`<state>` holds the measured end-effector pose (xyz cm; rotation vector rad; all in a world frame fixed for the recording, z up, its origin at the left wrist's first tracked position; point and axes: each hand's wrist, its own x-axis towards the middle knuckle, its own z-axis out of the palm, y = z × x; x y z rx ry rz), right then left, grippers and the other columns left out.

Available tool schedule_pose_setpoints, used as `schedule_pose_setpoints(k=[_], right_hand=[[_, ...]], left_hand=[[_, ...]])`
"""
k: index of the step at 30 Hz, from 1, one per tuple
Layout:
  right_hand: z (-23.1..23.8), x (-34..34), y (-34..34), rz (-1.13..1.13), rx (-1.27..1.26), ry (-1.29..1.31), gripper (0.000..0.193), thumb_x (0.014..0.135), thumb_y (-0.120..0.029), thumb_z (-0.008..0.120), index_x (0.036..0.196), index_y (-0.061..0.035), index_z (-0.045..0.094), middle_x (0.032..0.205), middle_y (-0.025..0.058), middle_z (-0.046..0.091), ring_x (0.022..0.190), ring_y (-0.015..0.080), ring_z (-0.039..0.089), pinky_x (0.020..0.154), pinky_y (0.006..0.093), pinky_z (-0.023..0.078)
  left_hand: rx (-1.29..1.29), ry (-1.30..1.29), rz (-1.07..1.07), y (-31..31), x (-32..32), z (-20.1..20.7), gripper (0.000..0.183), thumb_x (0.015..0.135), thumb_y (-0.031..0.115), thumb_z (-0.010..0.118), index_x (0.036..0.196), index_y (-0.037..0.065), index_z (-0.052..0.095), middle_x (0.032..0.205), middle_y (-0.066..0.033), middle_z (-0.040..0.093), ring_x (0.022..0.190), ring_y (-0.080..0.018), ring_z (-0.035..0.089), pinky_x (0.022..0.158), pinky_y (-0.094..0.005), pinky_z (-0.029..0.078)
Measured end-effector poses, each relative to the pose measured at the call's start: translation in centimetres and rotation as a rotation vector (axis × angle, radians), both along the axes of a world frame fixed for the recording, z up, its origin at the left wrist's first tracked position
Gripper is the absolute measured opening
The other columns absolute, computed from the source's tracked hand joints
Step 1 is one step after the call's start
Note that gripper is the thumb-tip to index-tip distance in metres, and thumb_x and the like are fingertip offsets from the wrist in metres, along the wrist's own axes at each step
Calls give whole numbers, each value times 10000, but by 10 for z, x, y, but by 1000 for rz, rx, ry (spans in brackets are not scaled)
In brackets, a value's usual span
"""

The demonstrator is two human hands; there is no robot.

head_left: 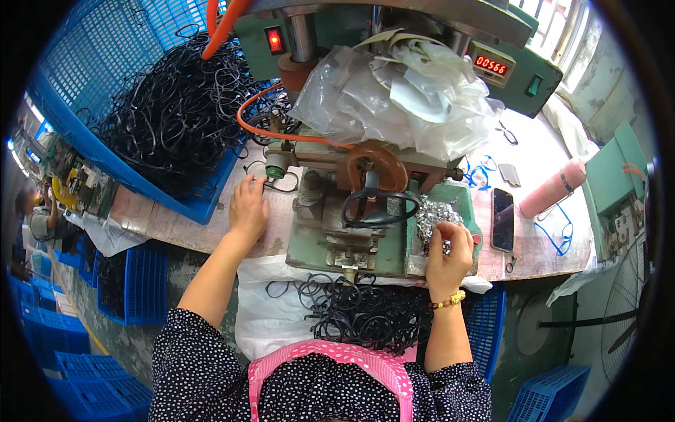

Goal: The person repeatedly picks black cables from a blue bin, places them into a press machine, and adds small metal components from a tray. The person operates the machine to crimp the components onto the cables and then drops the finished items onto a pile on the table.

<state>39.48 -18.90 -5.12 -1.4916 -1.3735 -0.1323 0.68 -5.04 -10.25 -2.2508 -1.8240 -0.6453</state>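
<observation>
My left hand lies on the worktable with its fingers stretched out. Its fingertips reach a green-and-black knob or button on the machine's left side; whether they press it I cannot tell. Over the press bed, a black eyeglass frame rests at the brown ring-shaped part. At the bed's right side, my right hand is closed in a pinch over a heap of small shiny metal pieces. What sits between its fingertips is too small to make out.
A blue crate heaped with black frames stands at left. More black frames lie on white cloth at my lap. Plastic bags cover the press front. A phone, a pink roll and blue frames lie right.
</observation>
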Motion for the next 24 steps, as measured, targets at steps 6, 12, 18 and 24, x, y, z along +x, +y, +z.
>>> schedule_pose_setpoints(k=[6, 12, 18, 24], right_hand=[[0, -1, 0, 3, 11, 4, 65, 859, -1, 714, 907, -38, 693, 825, 92, 699, 783, 270, 663, 843, 403, 506], [2, -1, 0, 8, 5, 0, 68, 858, 12, 711, 908, -30, 691, 829, 95, 696, 773, 267, 660, 778, 388, 515], [1, 0, 0, 9, 15, -2, 70, 860, 19, 709, 915, -19, 688, 841, 106, 694, 774, 270, 662, 752, 382, 523], [-1, 0, 0, 8, 12, 21, 72, 868, 18, 706, 927, -20, 692, 858, 113, 694, 773, 270, 663, 738, 382, 527]], left_hand=[[-73, 88, -21, 3, -5, -9, 506, 859, 128, 715, 1340, 112, 558, 1258, -116, 570, 1180, -334, 558, 985, -465, 467], [-5, 92, -43, 1, -5, -12, 511, 855, 111, 708, 1343, 106, 557, 1218, -109, 582, 1150, -328, 564, 972, -458, 458], [152, 82, -50, 0, -3, -15, 538, 859, 102, 699, 1371, 80, 538, 1241, -117, 588, 1149, -337, 563, 995, -464, 445], [58, 101, -80, 3, -6, -15, 511, 865, 93, 682, 1354, 63, 538, 1210, -131, 606, 1116, -338, 579, 961, -458, 475]])
